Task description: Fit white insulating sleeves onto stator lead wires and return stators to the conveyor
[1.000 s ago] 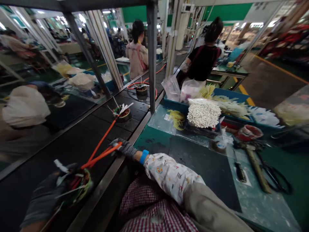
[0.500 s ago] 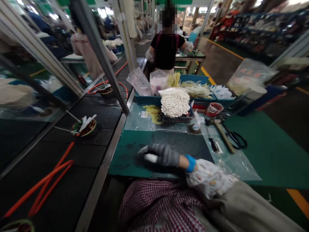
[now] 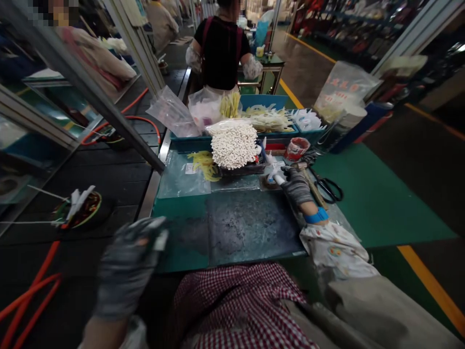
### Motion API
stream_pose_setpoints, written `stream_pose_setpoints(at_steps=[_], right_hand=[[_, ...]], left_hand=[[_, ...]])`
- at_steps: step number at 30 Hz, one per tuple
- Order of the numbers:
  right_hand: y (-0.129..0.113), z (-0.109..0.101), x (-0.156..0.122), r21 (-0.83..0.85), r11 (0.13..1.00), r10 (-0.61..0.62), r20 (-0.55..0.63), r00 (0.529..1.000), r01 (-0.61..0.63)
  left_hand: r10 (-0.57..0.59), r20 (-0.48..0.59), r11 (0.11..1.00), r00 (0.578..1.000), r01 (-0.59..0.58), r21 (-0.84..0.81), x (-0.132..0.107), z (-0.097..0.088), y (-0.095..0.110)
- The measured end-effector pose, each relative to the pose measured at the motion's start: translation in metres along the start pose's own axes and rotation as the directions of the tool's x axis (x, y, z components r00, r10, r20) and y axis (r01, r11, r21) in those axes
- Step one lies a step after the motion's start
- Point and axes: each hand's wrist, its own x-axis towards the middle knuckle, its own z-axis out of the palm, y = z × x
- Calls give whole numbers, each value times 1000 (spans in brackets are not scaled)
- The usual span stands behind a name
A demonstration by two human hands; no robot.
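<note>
My right hand (image 3: pixel 298 186), in a grey glove with a blue wristband, reaches across the dark mat (image 3: pixel 247 223) to a small tape roll (image 3: pixel 268 182) by the heap of white pieces (image 3: pixel 234 144). One white-tipped finger touches the roll; the other fingers are hidden behind the back of the hand. My left hand (image 3: pixel 127 264), also grey-gloved and blurred, hovers over the table's near left corner. Its fingers are loosely apart and hold nothing. A coil with white tags (image 3: pixel 78 209) lies on the black conveyor (image 3: pixel 119 179) to the left.
A hammer (image 3: pixel 314 186) and scissors (image 3: pixel 329 186) lie right of my right hand. Behind the heap stands a blue tray (image 3: pixel 269 104) of yellow and white parts with plastic bags. Orange cable (image 3: pixel 29 295) lies on the belt. A person in black (image 3: pixel 221 48) works at the station ahead.
The view has swung right. My right hand left the orange cable, crossed the mat and reached the tape roll. My left hand let go of the coil and rose near the table edge.
</note>
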Motion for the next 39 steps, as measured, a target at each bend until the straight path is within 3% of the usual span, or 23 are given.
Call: stream_pose_setpoints(at_steps=[2,4,7,15,19,22,25,29,30,32,33,35,39], right_hand=[[6,6,10,-19,1000,15,81,997,-13],[8,9,17,-18,1000,17,151,988,-15],[6,7,26,28,1000,-6,227,974,-1],[-16,-40,43,198,979,-118,329,937,53],[-34,-52,23,279,952,-233,406,884,122],[-43,-45,-1,306,949,-219,475,852,74],[-50,-35,-23,326,944,-208,503,839,39],[-44,-36,-24,366,926,-279,503,818,91],[-37,-41,-17,368,924,-286,494,821,100],[-15,-55,8,292,949,-240,423,874,119],[-1,-63,24,184,975,-181,322,929,127],[28,-79,56,-110,994,-8,131,991,22],[69,-93,99,-256,961,105,0,994,-101]], left_hand=[[36,64,999,997,-36,-4,13,28,10],[163,116,984,980,-152,-97,30,58,26],[268,116,935,956,-229,-270,55,89,51],[299,291,726,909,-19,-687,97,132,100],[284,311,602,907,83,-794,104,164,126],[277,319,496,906,150,-855,103,184,141],[245,290,461,925,152,-874,101,195,146],[205,299,562,932,138,-816,100,192,135],[195,300,590,934,132,-797,100,190,131],[178,306,623,935,134,-771,100,187,126],[170,312,630,935,140,-764,100,186,124],[157,320,634,934,154,-758,100,184,122],[152,326,626,933,165,-763,100,185,123]])
